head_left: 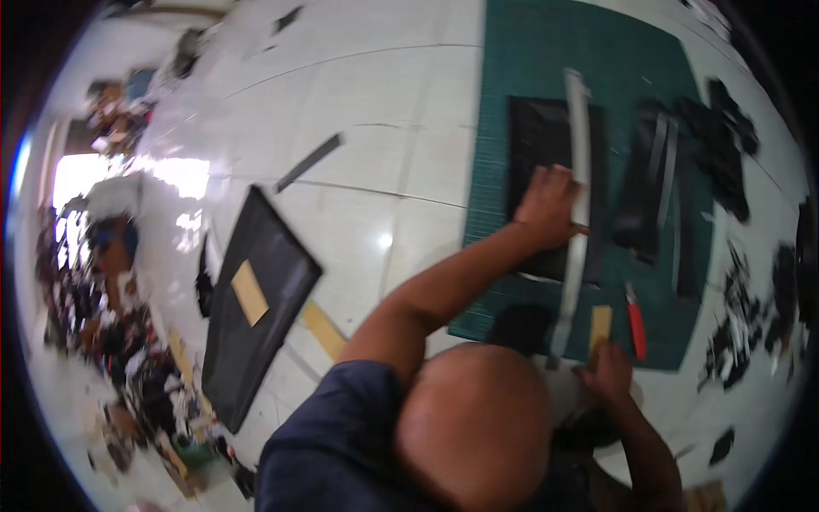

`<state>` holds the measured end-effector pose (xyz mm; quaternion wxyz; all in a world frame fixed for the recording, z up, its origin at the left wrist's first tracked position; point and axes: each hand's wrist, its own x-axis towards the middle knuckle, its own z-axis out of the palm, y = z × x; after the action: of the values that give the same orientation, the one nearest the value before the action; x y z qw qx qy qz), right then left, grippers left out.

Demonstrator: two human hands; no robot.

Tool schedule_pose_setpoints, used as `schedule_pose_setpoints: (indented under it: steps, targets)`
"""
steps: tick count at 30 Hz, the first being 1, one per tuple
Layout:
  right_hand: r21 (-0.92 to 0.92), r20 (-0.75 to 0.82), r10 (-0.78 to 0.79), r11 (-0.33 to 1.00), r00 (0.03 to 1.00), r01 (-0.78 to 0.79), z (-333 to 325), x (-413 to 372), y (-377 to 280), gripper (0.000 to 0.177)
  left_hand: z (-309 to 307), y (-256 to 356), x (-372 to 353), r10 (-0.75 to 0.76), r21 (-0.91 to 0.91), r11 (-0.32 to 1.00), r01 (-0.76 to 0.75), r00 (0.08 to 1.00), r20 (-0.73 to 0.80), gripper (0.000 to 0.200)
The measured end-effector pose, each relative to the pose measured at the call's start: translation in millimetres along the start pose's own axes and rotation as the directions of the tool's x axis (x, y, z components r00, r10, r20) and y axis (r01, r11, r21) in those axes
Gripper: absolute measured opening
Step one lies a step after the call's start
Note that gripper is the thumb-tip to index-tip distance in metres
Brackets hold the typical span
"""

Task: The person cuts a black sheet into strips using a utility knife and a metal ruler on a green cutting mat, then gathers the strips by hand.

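Observation:
My left hand [548, 207] lies with fingers spread on a black sheet [537, 136], pressing against a long metal ruler [579, 154]. Its thumb reaches across the ruler, which runs lengthwise over the sheet and past its near edge. Closer to my body, my right hand [609, 372] is closed at the lower end of a short tan strip [601, 324]; the fingertips are blurred. Just right of that strip, a red-handled tool [636, 328] lies on the green cutting mat [546, 51]. Further right on the mat are dark strips [641, 188].
Black scraps [725, 136] and thin offcuts [735, 316] lie right of the mat. On the tiled floor at left is a black padded panel [256, 341] with a tan piece [250, 293] on it. A dark strip [310, 162] lies beyond; cluttered items [145, 375] line the far left.

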<state>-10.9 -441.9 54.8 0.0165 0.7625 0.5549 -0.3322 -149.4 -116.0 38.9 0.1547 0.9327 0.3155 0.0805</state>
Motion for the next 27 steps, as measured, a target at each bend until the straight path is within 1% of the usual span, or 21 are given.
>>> schedule_pose_setpoints:
  steps: [1,2,3,4,5,7,8,10,13,16,19,22,23,25,26,27]
  targets:
    - [0.015,-0.018,0.003,1.0,1.0,-0.003,3.0,1.1,2.9,0.057,-9.7,2.8,1.0,-0.006,0.014,1.0,0.005,0.998,0.069,0.076]
    - [0.041,-0.001,0.022,0.999,1.0,-0.022,6.8,-1.2,6.6,0.058,-4.6,-0.1,-2.2,0.023,-0.026,0.999,-0.022,0.999,0.039,0.075]
    - [0.07,0.0,0.038,0.997,0.999,-0.037,6.4,2.7,9.1,0.059,-8.0,2.9,-7.6,0.012,-0.021,1.0,-0.011,0.999,0.049,0.077]
    - [0.12,-0.044,0.072,0.991,0.996,-0.066,1.9,4.2,8.2,0.06,-7.0,3.2,-12.0,0.053,-0.009,0.999,-0.052,0.998,0.024,0.079]
    - [0.17,-0.074,0.1,0.982,0.992,-0.086,-2.3,2.0,6.5,0.061,-0.7,2.2,-15.3,0.043,0.017,0.999,-0.044,0.998,0.053,0.081]
    - [0.17,-0.032,0.153,0.975,0.988,-0.146,-7.3,3.7,5.8,0.067,-0.1,-1.2,-24.4,0.043,0.039,0.998,-0.048,0.994,0.105,0.082]
    - [0.162,-0.03,0.171,0.973,0.985,-0.164,-9.2,1.7,0.9,0.067,-3.5,-0.5,-30.0,0.046,0.033,0.998,-0.05,0.993,0.11,0.082]
    - [0.141,-0.038,0.175,0.976,0.984,-0.168,-16.8,3.7,-4.8,0.066,-1.0,-2.0,-41.1,0.061,0.05,0.996,-0.069,0.985,0.161,0.081]
    - [0.217,-0.077,0.206,0.959,0.976,-0.185,-13.0,3.8,1.8,0.067,10.8,-2.5,-50.9,0.08,0.081,0.992,-0.098,0.976,0.201,0.08]
    - [0.268,-0.203,0.213,0.951,0.956,-0.155,-16.1,7.0,-0.3,0.064,22.1,-7.8,-54.2,0.08,0.045,0.995,-0.091,0.976,0.201,0.08]
    - [0.208,-0.263,0.18,0.97,0.948,-0.127,-9.7,21.2,-1.1,0.058,32.0,-12.9,-56.8,0.108,0.021,0.993,-0.112,0.982,0.154,0.082]
    - [0.327,-0.196,0.262,0.926,0.945,-0.189,-13.3,25.3,-6.8,0.049,37.4,-14.4,-58.0,0.137,0.036,0.989,-0.141,0.985,0.106,0.081]
    - [0.337,-0.205,0.249,0.926,0.947,-0.17,-12.9,26.6,-5.9,0.045,37.8,-15.0,-57.9,0.139,0.042,0.989,-0.144,0.984,0.109,0.081]
    - [0.353,-0.228,0.215,0.927,0.95,-0.125,-11.7,27.0,-3.7,0.038,26.3,-11.2,-56.1,0.106,0.009,0.994,-0.109,0.981,0.164,0.081]
    - [0.498,-0.171,0.254,0.856,0.952,-0.139,-13.8,28.4,-3.7,0.034,18.8,-8.0,-54.0,0.09,-0.006,0.996,-0.09,0.978,0.187,0.081]
    - [0.629,-0.105,0.282,0.762,0.954,-0.155,-21.6,29.3,-6.5,0.03,5.8,0.6,-49.8,0.051,-0.057,0.997,-0.044,0.989,0.137,0.075]
